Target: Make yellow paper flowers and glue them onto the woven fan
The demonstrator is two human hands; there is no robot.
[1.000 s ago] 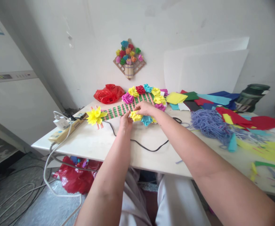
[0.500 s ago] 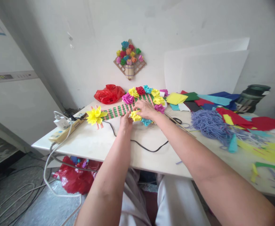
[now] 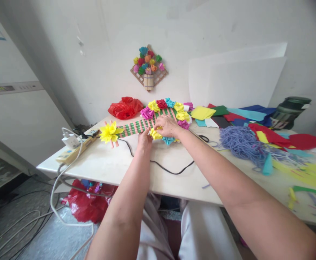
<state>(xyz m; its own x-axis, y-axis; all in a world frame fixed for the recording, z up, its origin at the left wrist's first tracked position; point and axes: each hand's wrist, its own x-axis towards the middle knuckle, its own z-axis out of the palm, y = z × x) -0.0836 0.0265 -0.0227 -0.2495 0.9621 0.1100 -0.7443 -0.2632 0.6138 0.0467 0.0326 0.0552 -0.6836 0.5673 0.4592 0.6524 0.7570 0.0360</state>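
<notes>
- Our left hand [image 3: 145, 141] pinches the near edge of the woven panel [image 3: 135, 127], probably steadying it.
- Our right hand [image 3: 168, 125] touches the near yellow flower [image 3: 155, 135] (whether gripping, we cannot tell).
- The panel lies left of the yarn [image 3: 240, 144].

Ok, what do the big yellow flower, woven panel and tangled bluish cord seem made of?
Big yellow flower: probably crepe paper, matte, with creased, pointed petals. Woven panel: flat interlaced strips, likely card or paper, finish unclear. Tangled bluish cord: probably yarn, dull, thin loose strands; fibre unclear.
</notes>
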